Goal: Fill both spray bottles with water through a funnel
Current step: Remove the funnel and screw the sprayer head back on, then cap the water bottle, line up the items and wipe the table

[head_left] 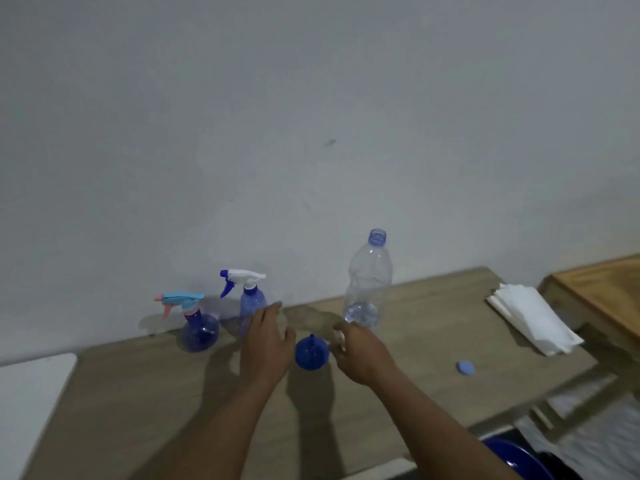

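The funnel (311, 353) lay (spout up) between the empty hands: left hand (268, 344) spread open, right hand (360, 355) loosely curled. Likely best to steady the spray bottle (252, 303) just beyond the left hand while unscrewing.

Round sprayer (199, 332), tall sprayer (252, 301) upright; funnel (310, 355) inverted.

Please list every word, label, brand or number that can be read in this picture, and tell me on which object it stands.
No text can be read anywhere.
No label shows on the clear water bottle.
No print shows on the round spray bottle or the tall spray bottle.
The funnel, cap and paper napkins look plain.
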Available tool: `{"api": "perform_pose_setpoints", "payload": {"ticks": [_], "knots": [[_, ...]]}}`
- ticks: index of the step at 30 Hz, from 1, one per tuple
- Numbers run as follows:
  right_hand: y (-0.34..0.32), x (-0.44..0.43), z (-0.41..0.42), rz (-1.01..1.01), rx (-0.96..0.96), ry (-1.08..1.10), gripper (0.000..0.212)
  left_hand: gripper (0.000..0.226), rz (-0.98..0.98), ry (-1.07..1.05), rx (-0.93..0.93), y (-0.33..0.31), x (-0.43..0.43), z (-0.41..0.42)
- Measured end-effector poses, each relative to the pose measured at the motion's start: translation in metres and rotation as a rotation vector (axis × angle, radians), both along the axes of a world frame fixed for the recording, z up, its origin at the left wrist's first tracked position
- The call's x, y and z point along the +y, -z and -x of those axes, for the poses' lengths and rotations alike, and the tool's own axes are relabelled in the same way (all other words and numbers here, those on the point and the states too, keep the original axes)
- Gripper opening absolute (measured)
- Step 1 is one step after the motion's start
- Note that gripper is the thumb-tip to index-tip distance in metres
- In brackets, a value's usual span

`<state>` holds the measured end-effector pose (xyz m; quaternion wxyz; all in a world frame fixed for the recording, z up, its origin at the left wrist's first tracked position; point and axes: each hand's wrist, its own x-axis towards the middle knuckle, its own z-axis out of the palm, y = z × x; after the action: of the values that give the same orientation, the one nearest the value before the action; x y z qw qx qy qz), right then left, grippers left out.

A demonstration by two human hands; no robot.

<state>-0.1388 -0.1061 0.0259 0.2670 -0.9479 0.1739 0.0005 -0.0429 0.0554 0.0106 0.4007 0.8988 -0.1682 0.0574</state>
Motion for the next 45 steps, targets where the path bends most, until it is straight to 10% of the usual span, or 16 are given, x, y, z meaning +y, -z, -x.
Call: {"api": "perform_pose_setpoints", "payload": {"ticks": [9,31,45], "knots": [[0.02,-0.099,0.076,0.085,0.113,0.156,0.049,0.1,-0.036,0.281,0.107,-0.054,-0.1,0.038],[0.099,-0.264,0.113,0.167,0.317,0.064,0.025,0.103,0.104,-0.033,0.124,-0.029,-0.167,0.038],[-0.105,-0.222,0.03,-0.09,-0.256,-0.15,0.031,0.086,0.286,-0.073,0.247,-0.045,-0.176,0.04]]}}
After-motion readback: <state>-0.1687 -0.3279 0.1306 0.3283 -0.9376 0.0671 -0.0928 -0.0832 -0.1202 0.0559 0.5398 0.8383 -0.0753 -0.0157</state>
